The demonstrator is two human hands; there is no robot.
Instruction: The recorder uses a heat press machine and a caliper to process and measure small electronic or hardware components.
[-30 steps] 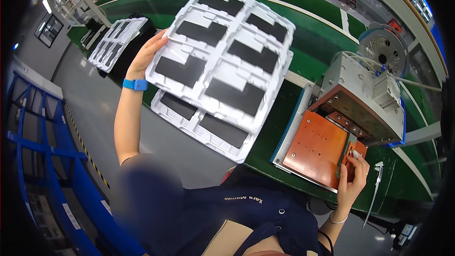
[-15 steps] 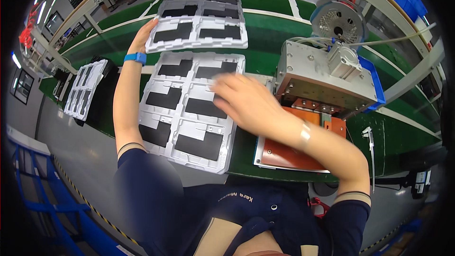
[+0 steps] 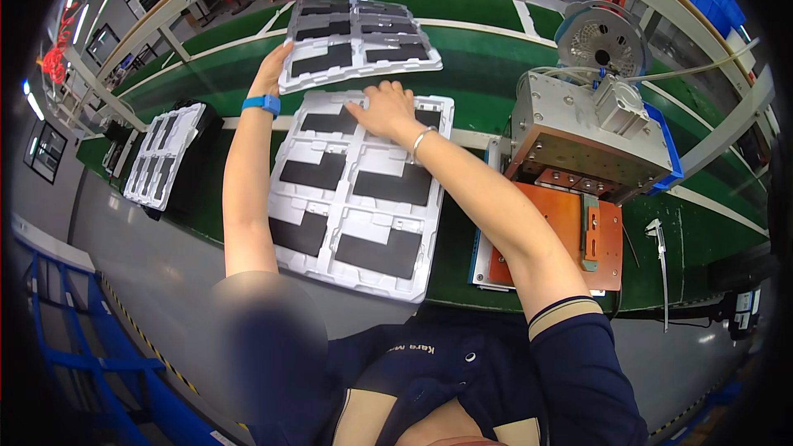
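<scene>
My left hand point(image 3: 271, 70), with a blue band at the wrist, grips the left edge of a white plastic tray point(image 3: 357, 68) that carries flat black pieces. This tray is raised and tilted beyond a second white tray point(image 3: 340, 198). The nearer tray also has black rectangular pieces point(image 3: 380, 253) lying in its compartments. My right hand point(image 3: 387, 111) rests over the far end of the nearer tray, its thumb apart and its fingers stretched forward. It hides part of a far compartment, and I see nothing held in it.
To the right stands a metal press point(image 3: 591, 136) with an orange base plate point(image 3: 545, 223). Behind it is a reel point(image 3: 601, 41). A caliper point(image 3: 658, 252) lies farther right on the green bench point(image 3: 702, 239). Another stack of white trays point(image 3: 165, 153) sits at the left.
My right hand has moved from above the middle-right of the nearer tray forward to its far end. My left hand still holds the far tray. The whole view has shifted slightly.
</scene>
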